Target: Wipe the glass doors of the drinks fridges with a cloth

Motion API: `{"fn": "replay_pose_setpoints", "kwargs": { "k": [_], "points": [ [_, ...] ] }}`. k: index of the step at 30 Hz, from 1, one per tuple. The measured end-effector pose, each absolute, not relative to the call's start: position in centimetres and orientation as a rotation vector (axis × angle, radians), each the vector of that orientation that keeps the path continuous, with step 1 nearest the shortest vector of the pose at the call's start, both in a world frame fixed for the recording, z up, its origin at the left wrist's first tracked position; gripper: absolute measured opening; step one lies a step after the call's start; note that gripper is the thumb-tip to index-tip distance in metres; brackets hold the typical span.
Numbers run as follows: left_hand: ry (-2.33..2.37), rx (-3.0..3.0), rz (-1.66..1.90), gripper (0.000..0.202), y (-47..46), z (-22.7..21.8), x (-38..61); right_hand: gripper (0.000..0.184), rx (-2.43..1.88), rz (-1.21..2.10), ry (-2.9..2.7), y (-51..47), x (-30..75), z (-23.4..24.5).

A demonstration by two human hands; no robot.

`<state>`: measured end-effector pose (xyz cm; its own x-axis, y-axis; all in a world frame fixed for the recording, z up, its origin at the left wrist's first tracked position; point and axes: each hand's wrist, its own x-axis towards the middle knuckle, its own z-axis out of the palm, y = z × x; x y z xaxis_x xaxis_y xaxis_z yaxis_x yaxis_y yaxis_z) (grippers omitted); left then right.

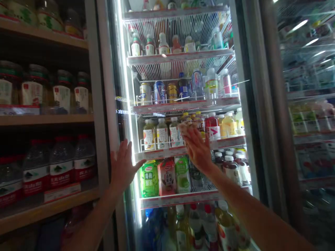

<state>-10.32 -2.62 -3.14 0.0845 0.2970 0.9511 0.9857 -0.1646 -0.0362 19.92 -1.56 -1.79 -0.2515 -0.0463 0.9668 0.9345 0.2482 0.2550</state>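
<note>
The left hand (123, 167) lies flat, fingers spread, on the fridge door frame (106, 104); the right hand (196, 146) reaches among the bottles (162, 134) on a lit wire shelf (183, 150); water bottles (60, 164) fill wooden shelves (47, 120) alongside.

Two bare arms, no sleeves in sight on either forearm. Left hand (123, 167): no ring, no watch, no glove, wrist bare. Right hand (197, 148): also ungloved, no ring to be seen, wrist bare, fingertips blurred against the bright light. Right forearm runs long from the near right corner, bare its whole visible length. Left forearm comes from the near left, partly in shadow, bare as far as it shows. No bracelets, bands or marks to make out. Rest of the body out of view.
</note>
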Motion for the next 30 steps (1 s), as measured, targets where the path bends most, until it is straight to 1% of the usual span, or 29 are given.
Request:
{"fn": "replay_pose_setpoints", "kwargs": {
  "k": [3, 5, 11, 17, 19, 24, 26, 28, 30],
  "points": [
    [-1.322, -1.593, -1.128, 0.082, -3.0, -2.8, -10.0, 0.041, -1.019, -1.074, -1.191, -1.3, 25.3, -1.2],
    [-1.334, -1.588, -1.150, 0.082, -3.3, -2.1, -9.5, 0.041, -1.064, -1.025, -1.064, -1.4, 26.8, -1.1],
    [-1.373, -1.564, -1.128, 0.084, -3.7, 0.2, -7.9, 0.036, -0.957, -1.220, -1.439, -2.2, 26.1, -2.2],
    [-1.326, -1.555, -1.077, 0.083, -3.5, 0.0, -8.3, 0.039, -1.144, -0.965, -0.899, -2.4, 33.7, 0.1],
    [-1.307, -1.550, -1.080, 0.084, -3.5, 0.3, -8.5, 0.040, -1.102, -1.006, -0.962, -2.4, 33.2, 0.3],
    [-1.305, -1.542, -1.055, 0.085, -3.4, 2.3, -9.2, 0.037, -0.968, -1.202, -1.414, -2.3, 29.5, 0.3],
    [-1.319, -1.544, -1.043, 0.085, -3.4, 2.7, -9.5, 0.038, -1.022, -1.164, -1.351, -2.3, 30.3, 1.3],
    [-1.323, -1.552, -1.026, 0.085, -3.4, 2.9, -9.6, 0.040, -1.101, -1.046, -1.131, -2.1, 31.3, 2.8],
    [-1.332, -1.553, -1.010, 0.086, -3.5, 3.1, -9.6, 0.043, -1.113, -0.968, -1.035, -1.8, 30.9, 4.2]
  ]
}}
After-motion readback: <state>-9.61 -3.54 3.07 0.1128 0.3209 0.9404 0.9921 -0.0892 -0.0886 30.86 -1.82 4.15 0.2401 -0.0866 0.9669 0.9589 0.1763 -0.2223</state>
